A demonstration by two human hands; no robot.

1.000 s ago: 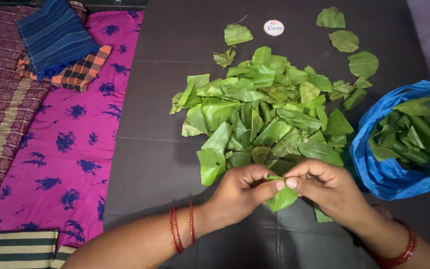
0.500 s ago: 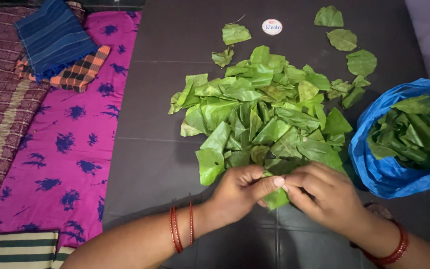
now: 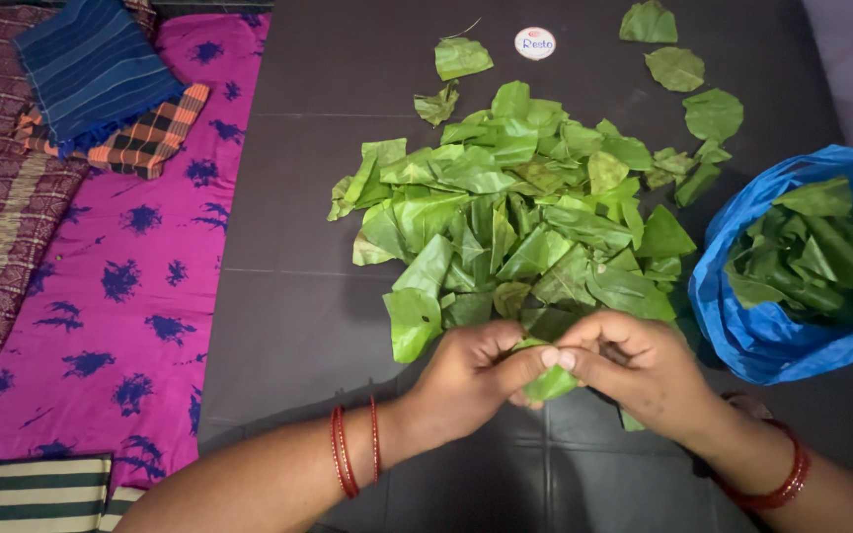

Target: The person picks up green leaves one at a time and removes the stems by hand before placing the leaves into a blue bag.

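My left hand (image 3: 471,375) and my right hand (image 3: 639,370) meet at the fingertips over the dark floor, both pinching one folded green leaf (image 3: 550,382). Just beyond them lies a wide pile of cut green leaf pieces (image 3: 515,207). A blue plastic bag (image 3: 733,326) with more folded leaves inside (image 3: 802,257) sits open to the right of my right hand. Red bangles ring both wrists.
A magenta cloth with dark blue blotches (image 3: 120,286) covers the floor on the left, with folded blue and checked cloths (image 3: 101,79) on it. A small round white lid (image 3: 535,42) and a few loose leaves (image 3: 678,67) lie at the far side.
Both hands stayed together on the leaf, which is now folded smaller between the fingers. The view shifted slightly, so the pile and bag sit a little higher in frame.
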